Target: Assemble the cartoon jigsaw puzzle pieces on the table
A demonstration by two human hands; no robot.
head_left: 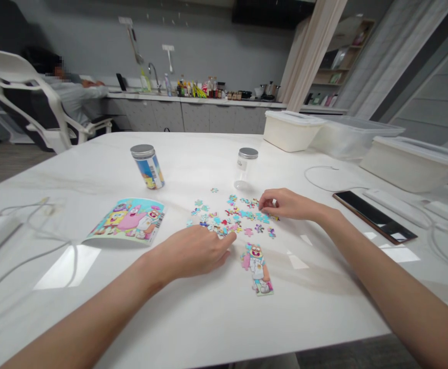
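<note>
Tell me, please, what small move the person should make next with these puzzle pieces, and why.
Probably the left hand should slide one loose piece from the scattered jigsaw pieces to the assembled cartoon figure, because its fingertips rest at the pile's edge, close to that figure.

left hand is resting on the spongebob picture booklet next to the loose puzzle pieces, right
No: the left hand is not on the picture booklet. The head view shows it at the edge of the loose puzzle pieces, apart from the booklet.
</note>
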